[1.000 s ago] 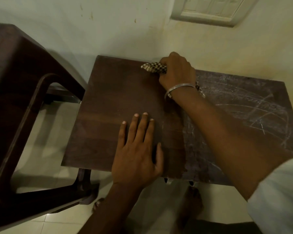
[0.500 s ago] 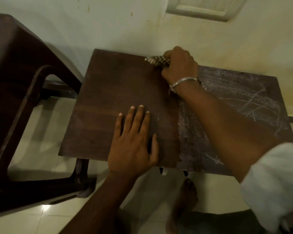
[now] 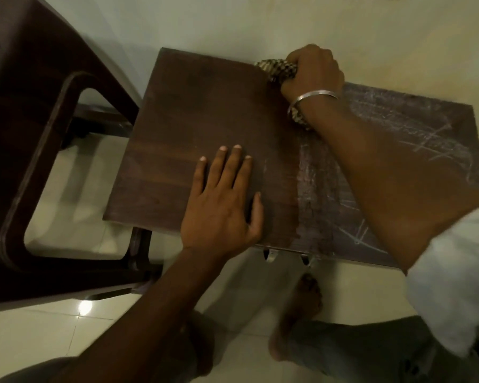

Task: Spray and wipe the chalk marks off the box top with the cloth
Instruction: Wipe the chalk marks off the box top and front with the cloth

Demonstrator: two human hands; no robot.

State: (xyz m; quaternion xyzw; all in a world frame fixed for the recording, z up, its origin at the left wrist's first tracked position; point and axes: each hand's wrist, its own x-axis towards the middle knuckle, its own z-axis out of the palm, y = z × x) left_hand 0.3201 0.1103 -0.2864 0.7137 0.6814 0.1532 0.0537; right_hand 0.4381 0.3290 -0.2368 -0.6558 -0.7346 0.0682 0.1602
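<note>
The dark brown box top [image 3: 199,128] fills the middle of the view. Its left half looks plain wood, while white chalk marks [image 3: 415,139] streak the right half. My right hand [image 3: 313,70] grips a bunched checked cloth [image 3: 278,69] at the far edge of the box top, near the wall. A tail of the cloth shows under my wrist. My left hand [image 3: 227,205] lies flat, fingers spread, on the box top near its front edge. No spray bottle is in view.
A dark wooden stool [image 3: 25,161] stands close on the left, nearly touching the box. A pale wall [image 3: 233,23] runs right behind the box. Two metal latches [image 3: 271,254] hang at the box's front edge. My bare feet [image 3: 299,313] stand on the tiled floor below.
My right hand with the cloth stays at the far edge of the box top and has shifted slightly right. My left hand stays flat in place. The camera has tilted down.
</note>
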